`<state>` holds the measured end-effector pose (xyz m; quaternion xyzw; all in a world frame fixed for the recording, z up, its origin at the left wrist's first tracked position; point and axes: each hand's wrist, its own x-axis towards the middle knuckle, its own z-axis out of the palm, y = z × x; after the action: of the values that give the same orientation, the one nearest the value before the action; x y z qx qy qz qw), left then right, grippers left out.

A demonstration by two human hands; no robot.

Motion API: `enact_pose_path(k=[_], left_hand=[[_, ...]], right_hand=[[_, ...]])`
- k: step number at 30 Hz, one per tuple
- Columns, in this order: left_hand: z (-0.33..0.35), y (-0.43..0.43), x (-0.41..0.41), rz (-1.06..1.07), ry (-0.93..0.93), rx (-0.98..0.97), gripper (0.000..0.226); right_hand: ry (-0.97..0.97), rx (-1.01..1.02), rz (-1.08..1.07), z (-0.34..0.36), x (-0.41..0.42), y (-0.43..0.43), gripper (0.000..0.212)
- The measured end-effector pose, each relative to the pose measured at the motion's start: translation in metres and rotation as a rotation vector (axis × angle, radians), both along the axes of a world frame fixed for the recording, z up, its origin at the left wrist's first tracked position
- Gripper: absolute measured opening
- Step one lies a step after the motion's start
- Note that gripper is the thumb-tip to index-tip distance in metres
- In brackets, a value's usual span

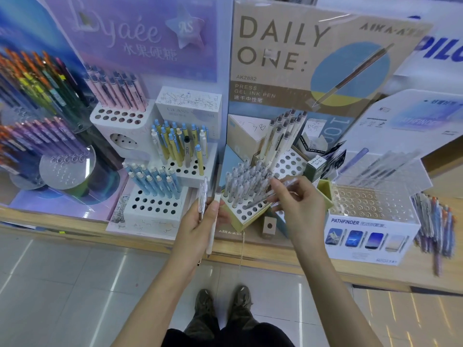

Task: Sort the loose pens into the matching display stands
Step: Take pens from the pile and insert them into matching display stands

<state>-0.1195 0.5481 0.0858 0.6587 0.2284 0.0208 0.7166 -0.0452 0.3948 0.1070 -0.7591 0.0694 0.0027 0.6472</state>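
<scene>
Though blurred, perhaps clear-grey pen (pixel 258 201) pinched in right hand (pixel 298 204); two pale pens (pixel 213 231) gripped in left hand (pixel 198 229).

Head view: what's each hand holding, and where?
Left hand grips a clear pen by its lower barrel and a white pen by its upper barrel. Right hand pinches a grey pen mid-barrel.

Tan backboard (pixel 325 58) beyond right hand (pixel 300 206): "DAILY ONE:", "AK2882", "PRESS GEL INK PEN". White box (pixel 370 249) right of that hand: "PATHFINDER". Sign (pixel 446 50) farther beyond, rightward: "PIL", cut off.
</scene>
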Motion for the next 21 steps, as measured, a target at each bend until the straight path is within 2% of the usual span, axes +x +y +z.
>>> enact_pose_path(k=[4, 16, 21], left_hand=[[0.005, -0.003, -0.002, -0.019, -0.011, -0.09, 0.015], [0.005, 0.004, -0.004, 0.02, 0.006, -0.139, 0.018], [0.005, 0.005, -0.004, 0.017, 0.009, -0.142, 0.02]], right_hand=[[-0.02, -0.054, -0.038, -0.016, 0.004, 0.002, 0.013], [-0.04, -0.197, -0.091, -0.042, 0.009, 0.009, 0.015], [-0.043, -0.36, 0.022, -0.053, 0.009, 0.014, 0.019]])
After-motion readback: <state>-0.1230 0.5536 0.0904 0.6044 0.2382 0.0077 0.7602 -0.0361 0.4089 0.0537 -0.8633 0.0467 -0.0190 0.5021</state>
